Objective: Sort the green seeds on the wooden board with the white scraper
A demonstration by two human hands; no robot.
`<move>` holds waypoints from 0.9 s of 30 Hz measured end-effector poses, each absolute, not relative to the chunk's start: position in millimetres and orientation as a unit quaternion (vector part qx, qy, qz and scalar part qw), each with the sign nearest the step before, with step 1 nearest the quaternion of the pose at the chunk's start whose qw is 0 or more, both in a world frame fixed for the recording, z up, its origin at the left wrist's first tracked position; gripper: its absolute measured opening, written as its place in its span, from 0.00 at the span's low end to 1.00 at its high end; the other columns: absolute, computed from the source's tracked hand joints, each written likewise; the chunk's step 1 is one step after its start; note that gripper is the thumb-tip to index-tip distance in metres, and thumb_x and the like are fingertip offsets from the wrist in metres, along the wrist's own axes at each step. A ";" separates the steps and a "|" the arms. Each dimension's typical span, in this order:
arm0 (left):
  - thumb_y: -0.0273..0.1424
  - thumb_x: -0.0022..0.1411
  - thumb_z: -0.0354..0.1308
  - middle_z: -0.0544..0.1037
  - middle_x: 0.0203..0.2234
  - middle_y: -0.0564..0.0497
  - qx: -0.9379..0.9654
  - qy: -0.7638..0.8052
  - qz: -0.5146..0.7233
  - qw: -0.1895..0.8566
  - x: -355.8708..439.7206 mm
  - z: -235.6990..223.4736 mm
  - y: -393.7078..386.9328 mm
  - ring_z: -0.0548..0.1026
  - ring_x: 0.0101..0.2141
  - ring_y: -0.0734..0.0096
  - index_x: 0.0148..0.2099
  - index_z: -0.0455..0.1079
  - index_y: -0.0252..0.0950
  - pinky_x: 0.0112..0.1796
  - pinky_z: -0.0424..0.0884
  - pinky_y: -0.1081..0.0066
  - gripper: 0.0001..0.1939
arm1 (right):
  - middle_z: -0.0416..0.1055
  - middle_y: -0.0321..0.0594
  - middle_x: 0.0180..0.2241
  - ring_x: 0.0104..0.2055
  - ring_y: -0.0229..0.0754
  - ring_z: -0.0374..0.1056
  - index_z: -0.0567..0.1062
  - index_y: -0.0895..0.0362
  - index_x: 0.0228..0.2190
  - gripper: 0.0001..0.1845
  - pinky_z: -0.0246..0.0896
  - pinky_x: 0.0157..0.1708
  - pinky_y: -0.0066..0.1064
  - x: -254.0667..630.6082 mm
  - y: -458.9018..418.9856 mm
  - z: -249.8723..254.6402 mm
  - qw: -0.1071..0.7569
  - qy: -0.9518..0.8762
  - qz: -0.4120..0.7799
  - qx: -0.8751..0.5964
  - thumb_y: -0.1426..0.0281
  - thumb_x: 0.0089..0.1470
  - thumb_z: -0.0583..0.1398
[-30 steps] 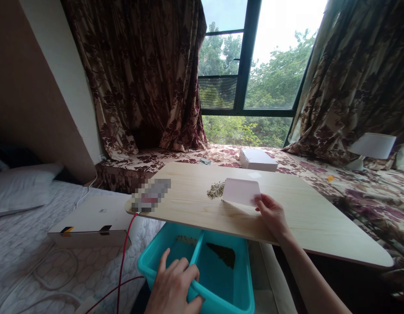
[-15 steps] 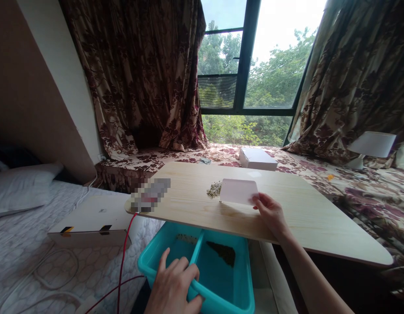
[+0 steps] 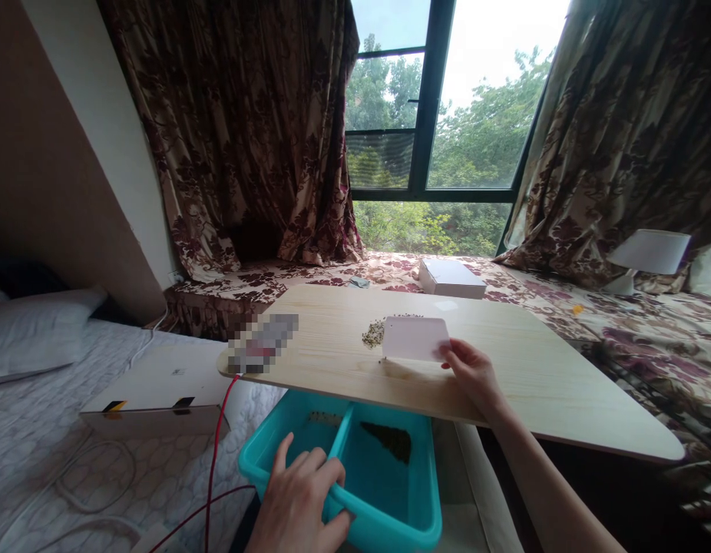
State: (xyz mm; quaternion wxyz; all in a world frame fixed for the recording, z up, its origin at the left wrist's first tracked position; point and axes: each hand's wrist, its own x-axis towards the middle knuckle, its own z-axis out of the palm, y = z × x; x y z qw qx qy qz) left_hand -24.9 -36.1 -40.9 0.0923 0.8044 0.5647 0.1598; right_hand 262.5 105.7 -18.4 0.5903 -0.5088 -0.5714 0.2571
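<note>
My right hand (image 3: 469, 372) pinches a thin white rectangular plate (image 3: 416, 338) by its right end, close over the wooden tabletop (image 3: 332, 369). Small mixed light and dark grains, perhaps seeds or beans, form a little pile (image 3: 373, 333) at the plate's left edge, and a few show along its far edge. Below the table's near edge is a turquoise bin (image 3: 384, 530) with a divider. My left hand (image 3: 303, 495) grips its near rim around the divider's end. Dark greenish grains (image 3: 390, 440) lie in the right compartment; some paler grains (image 3: 325, 418) are in the left.
A blurred-out object (image 3: 263, 343) with a red cable (image 3: 218, 438) lies at the table's left end. A white box (image 3: 452, 277) rests on the window ledge behind, with a lamp (image 3: 649, 253) farther right. Another white box (image 3: 160, 388) is on the bed at left.
The white plate has shifted slightly left, and grains now show along its far edge. My left hand keeps its hold on the bin. The whole view has drifted a little.
</note>
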 end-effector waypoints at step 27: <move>0.24 0.50 0.52 0.70 0.28 0.58 0.790 0.584 0.144 0.120 -31.9 -31.9 -34.3 0.72 0.35 0.67 0.31 0.63 0.41 0.56 0.43 0.43 0.06 | 0.80 0.41 0.30 0.31 0.44 0.74 0.81 0.56 0.27 0.18 0.70 0.33 0.31 262.9 80.3 -28.6 0.539 -0.607 0.316 -0.491 0.54 0.40 0.66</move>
